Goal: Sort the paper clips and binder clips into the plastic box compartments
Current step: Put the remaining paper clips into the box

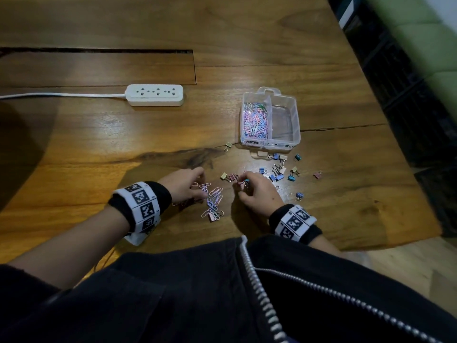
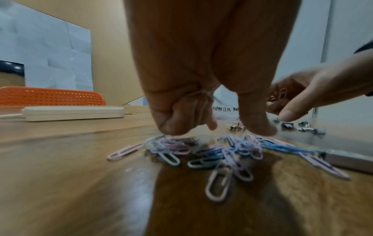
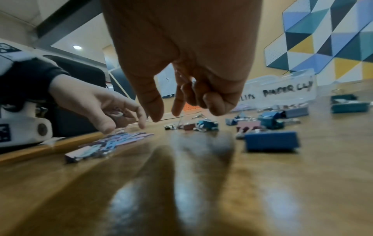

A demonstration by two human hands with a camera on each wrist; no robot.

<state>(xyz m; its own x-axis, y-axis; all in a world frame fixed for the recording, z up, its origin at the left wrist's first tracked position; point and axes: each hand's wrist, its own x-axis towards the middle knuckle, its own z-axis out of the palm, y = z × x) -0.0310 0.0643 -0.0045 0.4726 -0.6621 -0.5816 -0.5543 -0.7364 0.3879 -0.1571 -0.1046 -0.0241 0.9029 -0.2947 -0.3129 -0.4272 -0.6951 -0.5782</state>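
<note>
A pile of pastel paper clips (image 1: 212,200) (image 2: 222,153) lies on the wooden table in front of me. My left hand (image 1: 197,184) (image 2: 218,127) is over the pile with curled fingers touching it, and it holds a few paper clips (image 3: 117,114). My right hand (image 1: 243,184) (image 3: 166,115) is just right of the pile, with pink paper clips (image 2: 282,94) in its curled fingers. Several binder clips (image 1: 279,172) (image 3: 270,140) are scattered to the right. The clear plastic box (image 1: 296,120) (image 3: 282,89) has paper clips (image 1: 254,120) in its left compartment. Its right compartment looks bare.
A white power strip (image 1: 154,94) (image 2: 72,112) with its cord lies at the back left. One pink binder clip (image 1: 212,217) sits at the near end of the pile. The table edge (image 1: 408,184) runs diagonally on the right. An orange chair back (image 2: 50,95) stands beyond the table.
</note>
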